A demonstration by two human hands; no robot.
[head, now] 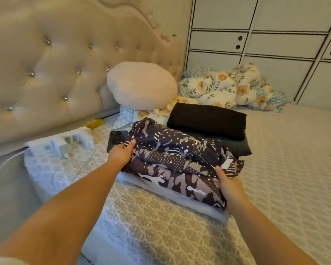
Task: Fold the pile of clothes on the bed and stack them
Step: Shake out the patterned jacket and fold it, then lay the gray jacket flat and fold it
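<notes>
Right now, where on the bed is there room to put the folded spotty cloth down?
The bare bed cover right of the black folded cloth and the right hand is widest. There is also bare cover in front, between the arms. The left is crowded: a phone and a white power strip lie beside the left hand, which grips the patterned cloth.

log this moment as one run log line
step: stacking | left hand: grips patterned garment | right hand: grips same | under: grey folded item | behind: black folded cloth
</notes>
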